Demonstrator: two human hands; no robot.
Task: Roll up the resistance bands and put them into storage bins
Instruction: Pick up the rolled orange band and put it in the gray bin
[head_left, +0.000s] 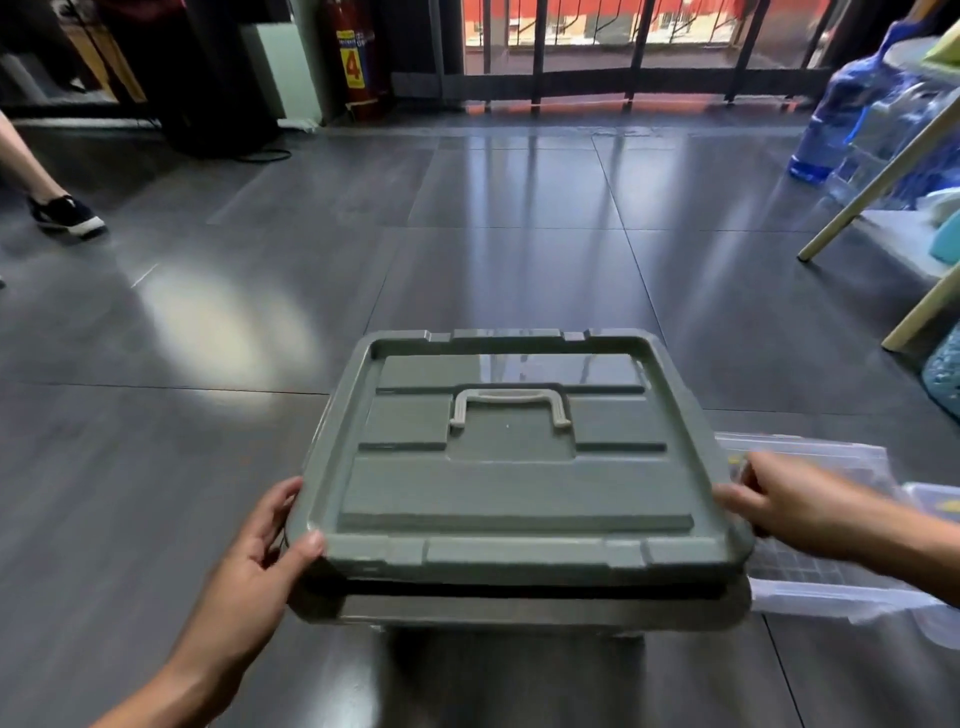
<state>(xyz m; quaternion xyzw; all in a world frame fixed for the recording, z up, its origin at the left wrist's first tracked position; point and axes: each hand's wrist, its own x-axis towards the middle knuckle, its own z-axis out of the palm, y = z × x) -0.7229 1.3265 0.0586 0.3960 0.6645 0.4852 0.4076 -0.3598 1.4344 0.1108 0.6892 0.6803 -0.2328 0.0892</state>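
Observation:
A grey-green storage bin (519, 605) stands on the dark floor in front of me. Its lid (514, 493), with a pale folded handle (509, 408) in the middle, rests on top with a dark gap showing along the near edge. My left hand (270, 540) grips the lid's near left corner, thumb on top. My right hand (769, 493) holds the lid's right edge. No resistance bands are visible; the bin's inside is hidden by the lid.
A clear plastic bin (831, 571) lies just right of the green one. Pale furniture legs (872, 171) and blue water bottles (852, 119) stand at the right. Another person's foot (65, 213) is at far left. A red fire extinguisher (356, 57) stands at the back.

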